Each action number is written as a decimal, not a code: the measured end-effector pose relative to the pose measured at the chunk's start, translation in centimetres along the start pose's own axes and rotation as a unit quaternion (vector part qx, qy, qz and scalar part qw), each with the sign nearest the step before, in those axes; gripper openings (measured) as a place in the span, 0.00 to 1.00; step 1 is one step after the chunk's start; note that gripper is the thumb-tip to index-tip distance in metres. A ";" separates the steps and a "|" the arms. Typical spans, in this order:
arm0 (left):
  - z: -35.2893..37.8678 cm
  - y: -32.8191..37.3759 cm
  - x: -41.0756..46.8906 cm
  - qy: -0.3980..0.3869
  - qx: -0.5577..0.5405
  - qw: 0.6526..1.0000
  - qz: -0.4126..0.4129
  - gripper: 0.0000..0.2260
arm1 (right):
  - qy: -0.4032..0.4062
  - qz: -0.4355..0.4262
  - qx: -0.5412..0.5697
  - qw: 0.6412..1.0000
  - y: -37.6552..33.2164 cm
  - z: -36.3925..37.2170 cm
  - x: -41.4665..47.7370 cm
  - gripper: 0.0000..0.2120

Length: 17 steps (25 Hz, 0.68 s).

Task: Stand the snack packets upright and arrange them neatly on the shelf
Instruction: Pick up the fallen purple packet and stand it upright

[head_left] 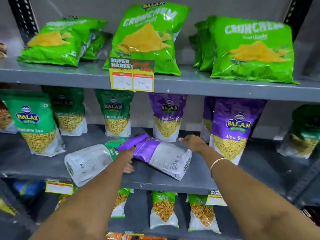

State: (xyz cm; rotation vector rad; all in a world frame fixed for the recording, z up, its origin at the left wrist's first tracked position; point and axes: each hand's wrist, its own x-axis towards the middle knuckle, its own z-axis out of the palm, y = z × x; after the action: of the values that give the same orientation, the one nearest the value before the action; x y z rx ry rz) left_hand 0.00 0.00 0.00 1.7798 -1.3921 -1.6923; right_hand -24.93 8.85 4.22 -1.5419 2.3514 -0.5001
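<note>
Two packets lie flat, back side up, on the grey middle shelf: a purple Aloo Sev packet and, to its left, a green Ratlami Sev packet. The purple packet's top overlaps the green one's. My left hand grips the purple packet's left edge, fingers under it. My right hand rests on that packet's far right edge, fingers spread. Upright green packets stand at the left and purple ones at the right.
Green Crunchem bags stand and lean on the top shelf above a yellow price tag. Further packets stand on the shelf below. Black slotted uprights frame the rack.
</note>
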 end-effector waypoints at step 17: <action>0.0 8.3 -0.7 -0.093 -0.207 0.972 0.065 0.06 | -0.255 0.100 0.178 0.945 1.7 0.9 3.1 0.27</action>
State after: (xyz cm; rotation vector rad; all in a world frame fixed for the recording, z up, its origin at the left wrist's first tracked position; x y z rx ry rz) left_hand -3.37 -3.37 6.81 1.3040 -1.0916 -1.9428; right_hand -27.16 6.50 2.47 -1.0925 1.8666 -0.3901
